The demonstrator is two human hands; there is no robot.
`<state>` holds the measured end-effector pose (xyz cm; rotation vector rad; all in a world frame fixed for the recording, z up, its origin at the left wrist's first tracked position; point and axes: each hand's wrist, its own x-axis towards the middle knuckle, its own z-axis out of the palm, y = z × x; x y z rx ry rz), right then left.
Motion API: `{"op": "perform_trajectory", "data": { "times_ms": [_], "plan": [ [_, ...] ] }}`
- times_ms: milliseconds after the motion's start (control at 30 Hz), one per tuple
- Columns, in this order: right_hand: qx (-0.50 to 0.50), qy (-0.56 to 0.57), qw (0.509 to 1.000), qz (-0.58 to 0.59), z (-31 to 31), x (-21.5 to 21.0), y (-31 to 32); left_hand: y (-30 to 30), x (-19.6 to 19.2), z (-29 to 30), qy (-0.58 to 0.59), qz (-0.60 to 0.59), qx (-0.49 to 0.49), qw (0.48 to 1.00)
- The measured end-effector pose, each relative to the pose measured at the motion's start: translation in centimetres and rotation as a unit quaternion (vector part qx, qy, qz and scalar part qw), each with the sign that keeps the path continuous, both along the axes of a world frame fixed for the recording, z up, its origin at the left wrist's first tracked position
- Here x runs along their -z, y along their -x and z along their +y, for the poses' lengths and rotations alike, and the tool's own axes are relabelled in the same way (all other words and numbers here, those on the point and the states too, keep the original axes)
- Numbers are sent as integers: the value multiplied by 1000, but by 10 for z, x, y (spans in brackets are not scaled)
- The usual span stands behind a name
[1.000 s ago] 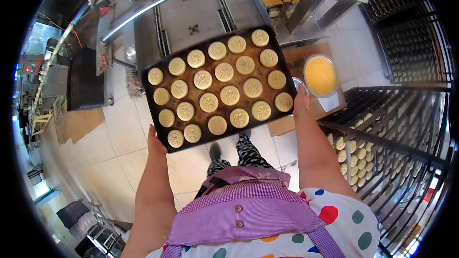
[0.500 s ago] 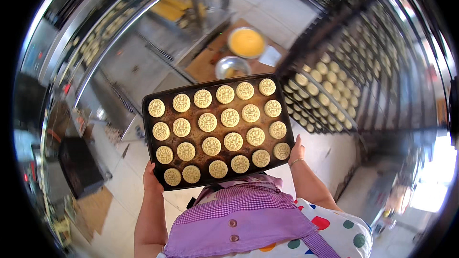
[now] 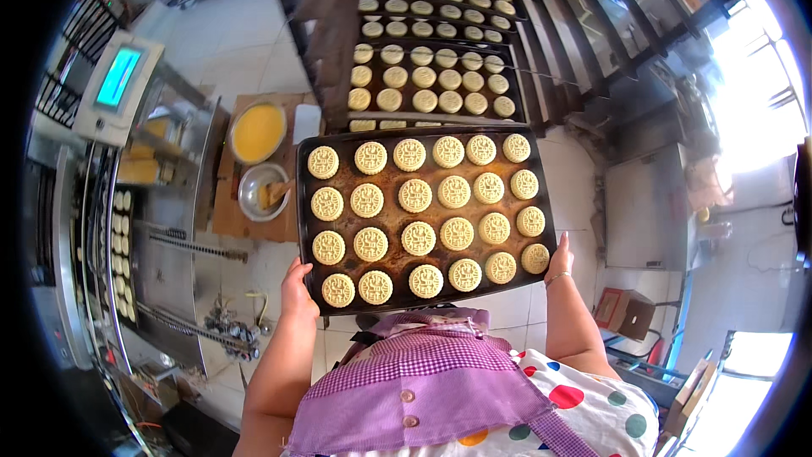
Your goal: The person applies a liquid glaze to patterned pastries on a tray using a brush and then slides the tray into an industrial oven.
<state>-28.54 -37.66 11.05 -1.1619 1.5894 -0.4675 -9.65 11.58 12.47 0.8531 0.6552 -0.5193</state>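
A dark baking tray [image 3: 393,224] is held out in front of my waist, its far edge close to the rack. Rows of pale round mooncakes [image 3: 414,195] with stamped tops lie on it. My left hand [image 3: 299,289] is closed round the tray's near left corner. At the near right corner my right hand [image 3: 559,262] grips the tray's side, thumb up along the rim. The fingers beneath the tray are hidden. Just beyond it stands a tall dark rack [image 3: 326,59], with more trays of mooncakes [image 3: 423,77] stacked on its levels.
Left of the tray, a bowl of yellow liquid [image 3: 259,133] and a metal bowl with a brush [image 3: 263,192] sit on brown cardboard [image 3: 222,211]. A machine with a lit screen [image 3: 118,77] stands far left. A metal cabinet [image 3: 645,211] is at the right.
My view and body have turned right, so the rack is now straight ahead and the bowls are on the left. Both hands still hold the tray of mooncakes.
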Motion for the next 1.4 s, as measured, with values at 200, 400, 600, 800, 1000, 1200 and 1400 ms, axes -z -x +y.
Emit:
{"op": "perform_trajectory", "data": {
  "times_ms": [200,400,600,800,1000,1200,1400],
  "plan": [
    [32,-26,999,-10,-42,3,-30,-75,8,-71,-47,17,71,996],
    [82,-138,973,-164,-76,25,-133,-191,34,-103,-156,-51,48,985],
    [-32,-322,870,-372,-20,51,-226,-214,20,-157,-327,-210,147,910],
    [-42,-493,765,-411,60,34,-335,-141,35,-136,-410,-234,261,842],
    [-209,-448,775,-393,85,78,-337,-41,33,-21,-523,-212,266,781],
    [-415,-373,826,-85,183,108,-269,144,-4,81,-557,-39,337,758],
    [-738,-221,636,45,321,110,-186,366,-93,133,-450,118,377,801]
  ]
}}
